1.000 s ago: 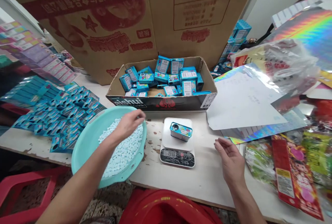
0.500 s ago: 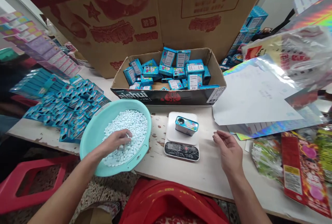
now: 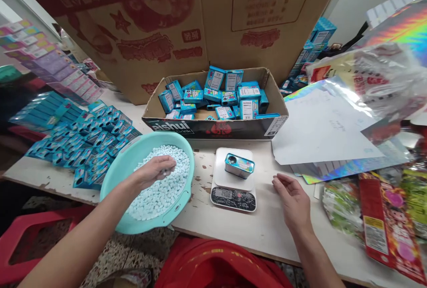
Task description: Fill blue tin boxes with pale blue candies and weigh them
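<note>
My left hand (image 3: 155, 170) is just above the heap of small pale-blue candies (image 3: 156, 199) in a turquoise plastic basin (image 3: 111, 177). Its fingers are curled down, with a few candies showing at the fingertips. To the right of the basin is a white digital kitchen scale (image 3: 218, 177) with a black display panel, its digits lit. A small blue tin (image 3: 240, 166) with a round dark hole in its top rests on the platform. Beside the scale, my right hand (image 3: 293, 199) lies on the table, fingers loosely bent and apart, nothing visible in it.
Behind the scale, an open carton (image 3: 200, 129) holds many blue tins. Rows of more blue tins (image 3: 90, 141) stand left of the basin. White paper (image 3: 327, 128) and snack packets (image 3: 373, 221) lie at the right. A big cardboard box (image 3: 213, 21) rises at the back.
My left hand has lifted slightly out of the candies and shifted right, with some at its fingertips. My right hand has barely moved. The view has tilted a little.
</note>
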Motion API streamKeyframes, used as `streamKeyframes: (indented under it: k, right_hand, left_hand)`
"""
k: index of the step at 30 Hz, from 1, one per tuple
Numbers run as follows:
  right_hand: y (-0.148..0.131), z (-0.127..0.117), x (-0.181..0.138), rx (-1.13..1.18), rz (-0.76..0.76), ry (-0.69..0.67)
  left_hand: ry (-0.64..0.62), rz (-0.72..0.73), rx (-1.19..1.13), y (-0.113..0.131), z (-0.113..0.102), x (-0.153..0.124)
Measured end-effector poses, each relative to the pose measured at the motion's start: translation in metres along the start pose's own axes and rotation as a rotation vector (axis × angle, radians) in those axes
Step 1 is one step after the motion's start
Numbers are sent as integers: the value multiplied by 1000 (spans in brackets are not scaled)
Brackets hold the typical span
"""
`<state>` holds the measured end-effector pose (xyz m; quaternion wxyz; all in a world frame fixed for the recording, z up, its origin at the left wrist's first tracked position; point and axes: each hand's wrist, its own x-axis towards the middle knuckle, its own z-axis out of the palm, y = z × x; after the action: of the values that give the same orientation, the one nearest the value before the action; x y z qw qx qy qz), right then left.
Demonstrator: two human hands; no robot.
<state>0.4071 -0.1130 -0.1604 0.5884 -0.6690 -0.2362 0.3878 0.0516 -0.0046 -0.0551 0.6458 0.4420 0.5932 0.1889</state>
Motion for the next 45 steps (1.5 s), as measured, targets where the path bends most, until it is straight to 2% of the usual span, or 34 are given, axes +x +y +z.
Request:
streamKeyframes:
  k: [4,7,10,14,18,24,36,45]
  right_hand:
    - [-3,5,0,-1,18,-21]
    - [-3,8,-1,-7,33,-40]
    - [-1,7,-1,-14,55,-50]
    - [2,3,0,-8,64,-35]
    - [3,1,3,-1,54,-29]
    - [-3,3,4,-6,36,-36]
    - [-6,5,0,-6,39,-55]
    - [-3,5,0,-11,9,-69]
  left_hand:
    - [-165,206,299,50,46,9]
    - [-228,298,515,76,84,22]
    - [-231,417,785,88,114,37]
    - [-195,662,1097,87,136,47]
    - [-154,680,1225,80,143,44]
    - [-161,717,1269,79,141,38]
    - [-193,735,1215,84,139,28]
    - [-178,803,1121,75,140,33]
